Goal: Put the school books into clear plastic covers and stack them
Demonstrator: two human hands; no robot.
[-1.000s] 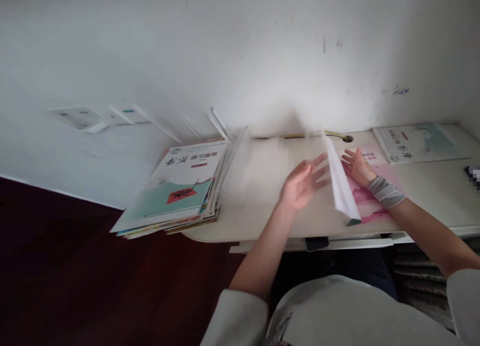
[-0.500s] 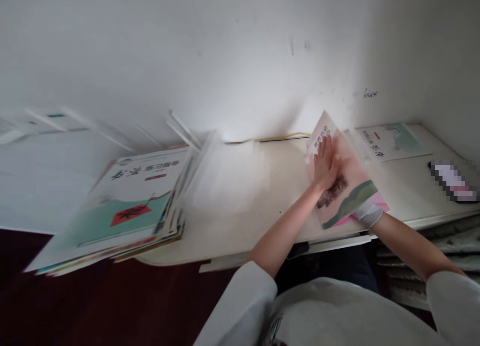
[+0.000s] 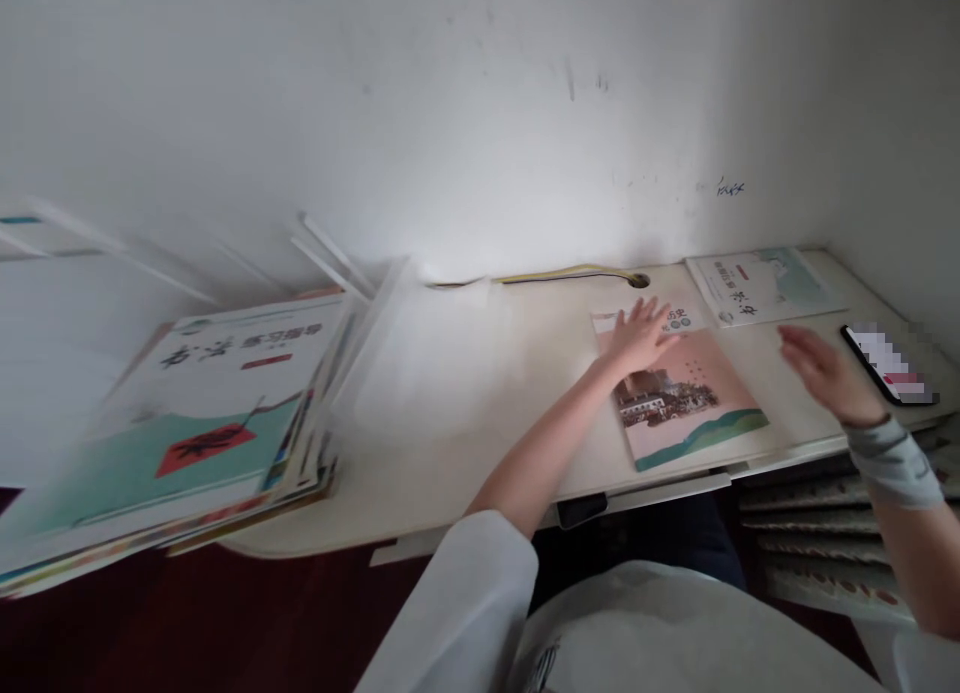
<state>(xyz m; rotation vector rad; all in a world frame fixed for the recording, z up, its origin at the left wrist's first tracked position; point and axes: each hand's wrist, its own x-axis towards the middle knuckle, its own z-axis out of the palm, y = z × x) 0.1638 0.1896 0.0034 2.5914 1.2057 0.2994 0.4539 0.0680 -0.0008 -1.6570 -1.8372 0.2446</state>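
Observation:
A textbook with a pink cover (image 3: 720, 368), printed with a building and a green band, lies flat on the white desk. My left hand (image 3: 641, 335) rests on its upper left part, fingers spread, covering some of the title. Off to the right of that book, my right hand (image 3: 829, 373) is held above the desk with fingers stretched out and nothing in it. A grey band wraps its wrist. Behind it lies a white and green booklet (image 3: 765, 285), apart from both hands.
At the left stands a stack of books (image 3: 217, 403), a white and green one on top. A phone (image 3: 892, 363) lies near the desk's right end. Yellow and black cables (image 3: 555, 273) run along the wall into a hole (image 3: 639, 280). A drawer edge (image 3: 667, 493) juts out in front.
The pink textbook, tilted up between my hands before, now lies flat on the desk. My right hand has come out from under it and moved right; my left hand stays on the cover.

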